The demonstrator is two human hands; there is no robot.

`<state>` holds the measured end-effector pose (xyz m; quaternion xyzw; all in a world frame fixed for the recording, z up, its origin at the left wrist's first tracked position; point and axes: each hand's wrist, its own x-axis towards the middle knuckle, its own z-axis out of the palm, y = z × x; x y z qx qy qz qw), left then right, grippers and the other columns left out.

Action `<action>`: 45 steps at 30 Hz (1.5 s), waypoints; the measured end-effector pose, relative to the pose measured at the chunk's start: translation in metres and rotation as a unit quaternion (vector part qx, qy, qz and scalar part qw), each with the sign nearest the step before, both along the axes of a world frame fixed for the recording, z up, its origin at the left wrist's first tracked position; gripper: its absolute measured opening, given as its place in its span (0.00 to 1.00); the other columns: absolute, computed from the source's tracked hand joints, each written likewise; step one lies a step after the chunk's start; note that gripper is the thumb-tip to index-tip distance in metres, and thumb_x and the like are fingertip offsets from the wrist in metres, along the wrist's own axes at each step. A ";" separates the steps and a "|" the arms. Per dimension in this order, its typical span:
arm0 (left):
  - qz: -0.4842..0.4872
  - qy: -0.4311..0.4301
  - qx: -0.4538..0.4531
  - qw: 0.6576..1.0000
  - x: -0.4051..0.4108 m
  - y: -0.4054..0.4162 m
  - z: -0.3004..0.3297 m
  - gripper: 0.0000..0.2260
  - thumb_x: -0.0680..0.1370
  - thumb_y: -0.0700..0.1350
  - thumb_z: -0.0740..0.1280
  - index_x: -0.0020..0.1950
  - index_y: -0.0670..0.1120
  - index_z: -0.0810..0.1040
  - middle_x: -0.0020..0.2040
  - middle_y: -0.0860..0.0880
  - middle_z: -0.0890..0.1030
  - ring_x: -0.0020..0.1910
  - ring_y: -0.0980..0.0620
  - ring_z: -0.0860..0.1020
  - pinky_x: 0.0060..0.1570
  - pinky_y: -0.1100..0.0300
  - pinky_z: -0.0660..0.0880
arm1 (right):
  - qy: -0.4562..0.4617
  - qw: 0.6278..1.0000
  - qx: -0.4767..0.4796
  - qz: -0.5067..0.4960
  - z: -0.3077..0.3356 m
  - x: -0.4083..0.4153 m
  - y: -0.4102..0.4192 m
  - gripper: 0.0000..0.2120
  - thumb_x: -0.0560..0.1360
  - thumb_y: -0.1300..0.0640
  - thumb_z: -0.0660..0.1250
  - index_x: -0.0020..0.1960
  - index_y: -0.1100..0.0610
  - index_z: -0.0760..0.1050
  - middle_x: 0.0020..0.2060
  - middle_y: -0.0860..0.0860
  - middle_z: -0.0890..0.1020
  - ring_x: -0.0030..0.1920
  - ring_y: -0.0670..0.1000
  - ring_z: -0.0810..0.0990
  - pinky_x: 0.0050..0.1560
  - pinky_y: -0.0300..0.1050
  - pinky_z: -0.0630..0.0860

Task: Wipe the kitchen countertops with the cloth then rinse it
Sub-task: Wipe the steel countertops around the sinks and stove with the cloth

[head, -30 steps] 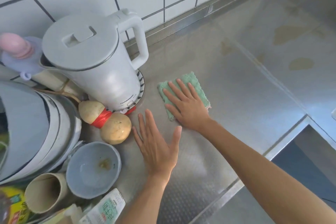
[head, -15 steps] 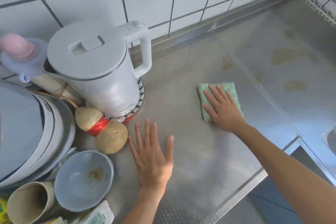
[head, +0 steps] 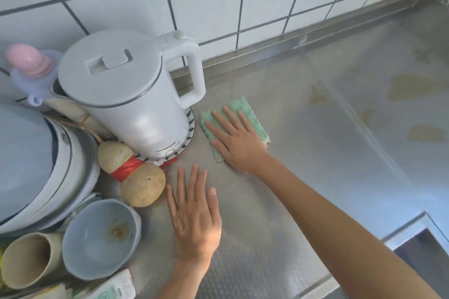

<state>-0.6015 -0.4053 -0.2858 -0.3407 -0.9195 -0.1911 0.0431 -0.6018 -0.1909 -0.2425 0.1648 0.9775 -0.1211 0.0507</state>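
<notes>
While right hand (head: pixel 239 143) presses cloth (head: pixel 245 114) flat, fingers spread | left hand (head: pixel 194 211) flat on countertop (head: pixel 315 177), spread

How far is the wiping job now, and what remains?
Nothing looks finished. In hand: the right hand presses the green cloth flat beside the kettle; the left hand rests on the countertop. Left: the brownish stains at right, then rinsing.

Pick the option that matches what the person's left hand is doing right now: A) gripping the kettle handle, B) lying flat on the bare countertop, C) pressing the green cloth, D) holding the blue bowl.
B: the left hand lies flat, fingers straight, on the steel countertop, while the right hand presses the green cloth.
</notes>
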 end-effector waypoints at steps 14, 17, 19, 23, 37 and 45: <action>-0.030 -0.076 0.007 0.997 -0.005 0.098 0.042 0.13 0.85 0.43 0.60 0.67 0.42 0.78 0.72 0.43 0.75 0.73 0.41 0.73 0.72 0.47 0.69 | -0.071 0.995 0.001 -0.073 0.016 0.118 0.097 0.29 0.85 0.39 0.45 0.83 0.46 0.44 0.83 0.44 0.46 0.82 0.49 0.39 0.81 0.52 0.39; 0.068 -0.095 -0.011 0.993 0.011 0.142 0.035 0.18 0.85 0.41 0.60 0.74 0.41 0.74 0.78 0.42 0.72 0.80 0.41 0.66 0.79 0.44 0.61 | -0.067 0.990 -0.026 -0.123 0.013 0.039 0.126 0.29 0.86 0.42 0.48 0.84 0.48 0.46 0.83 0.47 0.46 0.83 0.52 0.41 0.81 0.54 0.40; 0.102 -0.062 -0.021 0.993 0.020 0.150 0.024 0.19 0.86 0.43 0.57 0.77 0.42 0.71 0.80 0.44 0.70 0.82 0.43 0.64 0.81 0.42 0.58 | -0.056 0.989 -0.037 -0.135 0.009 0.000 0.135 0.28 0.86 0.44 0.48 0.84 0.49 0.47 0.83 0.48 0.46 0.83 0.53 0.40 0.81 0.57 0.38; 0.105 -0.009 -0.035 0.994 0.017 0.150 0.008 0.21 0.84 0.45 0.54 0.76 0.43 0.71 0.79 0.43 0.71 0.81 0.42 0.65 0.79 0.40 0.60 | -0.017 0.997 -0.022 -0.068 -0.001 -0.005 0.129 0.27 0.86 0.45 0.48 0.83 0.47 0.50 0.83 0.48 0.48 0.83 0.54 0.40 0.80 0.57 0.35; 0.120 -0.020 -0.035 0.992 0.022 0.155 0.017 0.23 0.84 0.46 0.52 0.76 0.41 0.70 0.80 0.42 0.70 0.81 0.41 0.64 0.80 0.39 0.57 | 0.012 0.986 -0.024 -0.166 -0.005 0.160 0.165 0.26 0.86 0.44 0.49 0.83 0.47 0.55 0.83 0.47 0.52 0.83 0.51 0.43 0.81 0.57 0.45; 0.122 -0.014 -0.025 0.992 0.022 0.156 0.018 0.23 0.83 0.45 0.54 0.76 0.40 0.71 0.79 0.41 0.70 0.81 0.40 0.64 0.80 0.39 0.57 | -0.024 0.973 -0.022 -0.230 -0.003 0.021 0.208 0.27 0.86 0.45 0.44 0.84 0.48 0.47 0.83 0.49 0.45 0.82 0.55 0.38 0.80 0.59 0.35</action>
